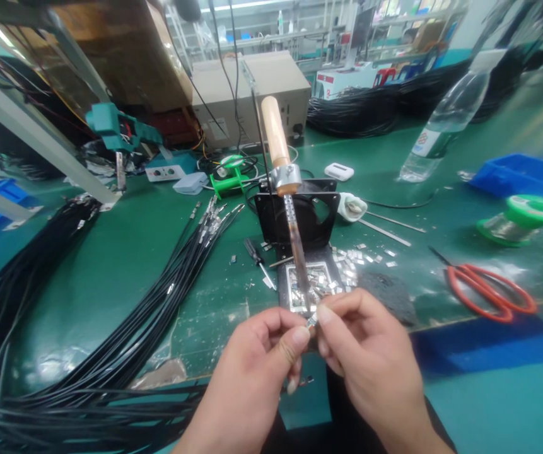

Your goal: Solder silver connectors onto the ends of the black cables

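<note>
My left hand [264, 359] and my right hand [370, 359] meet low in the middle, thumbs and forefingers pinched close together. Between their fingertips is a small silvery connector [313, 320] with an orange bit, perhaps a wire end, on the left hand's side. The right fingers pinch the connector; what the left holds is mostly covered by its thumb. Right above them, the tip of a wooden-handled soldering iron [294, 233] points down from its stand. Behind the fingertips, a small tray [291, 284] contains many loose metal connectors. Black cables [134, 403] run behind my left wrist.
Bundled black cables [171, 293] with metal ends lie left. A screwdriver [255, 252] rests beside the black fan [294, 214]. Rightward are red-handled scissors [489, 290], a solder spool [512, 221], a blue bin [521, 176] and a water bottle [451, 120]. Loose connectors [354, 261] are scattered near the tray.
</note>
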Motion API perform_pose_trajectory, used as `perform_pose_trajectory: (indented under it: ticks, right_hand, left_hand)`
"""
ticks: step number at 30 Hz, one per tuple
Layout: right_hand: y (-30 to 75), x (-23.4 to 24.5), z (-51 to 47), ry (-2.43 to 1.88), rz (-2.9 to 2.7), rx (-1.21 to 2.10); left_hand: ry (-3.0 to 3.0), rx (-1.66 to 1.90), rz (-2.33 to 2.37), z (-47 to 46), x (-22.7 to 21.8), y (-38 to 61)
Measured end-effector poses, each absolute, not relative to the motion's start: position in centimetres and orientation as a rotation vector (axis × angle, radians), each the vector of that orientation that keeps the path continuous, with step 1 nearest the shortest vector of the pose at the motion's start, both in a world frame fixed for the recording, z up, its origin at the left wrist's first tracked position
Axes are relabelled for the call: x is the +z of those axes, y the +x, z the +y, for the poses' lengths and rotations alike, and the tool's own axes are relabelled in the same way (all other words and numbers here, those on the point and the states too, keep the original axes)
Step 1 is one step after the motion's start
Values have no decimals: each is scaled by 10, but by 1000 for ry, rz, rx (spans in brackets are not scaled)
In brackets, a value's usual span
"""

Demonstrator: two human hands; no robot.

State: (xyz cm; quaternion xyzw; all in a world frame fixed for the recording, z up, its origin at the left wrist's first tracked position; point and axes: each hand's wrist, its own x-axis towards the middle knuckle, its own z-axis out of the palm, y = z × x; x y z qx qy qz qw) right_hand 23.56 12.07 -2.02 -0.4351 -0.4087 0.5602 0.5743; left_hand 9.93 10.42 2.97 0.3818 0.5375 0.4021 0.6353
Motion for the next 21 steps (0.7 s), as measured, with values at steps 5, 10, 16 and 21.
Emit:
perform_pose_trajectory:
  ticks: [5, 10, 16, 21]
  right_hand:
    - [243, -10, 117, -984, -973, 1475]
    - [254, -7, 107, -921, -1056, 1509]
    - [274, -9, 102, -830, -1123, 1683]
    - [278, -6, 107, -842, -1108, 1764]
  left_hand:
    - [928, 848, 1241, 99, 22, 94]
    - [1030, 805, 1225, 89, 19, 87]
    - [1362, 816, 1266, 81, 27, 80]
    - [1398, 809, 1304, 82, 27, 80]
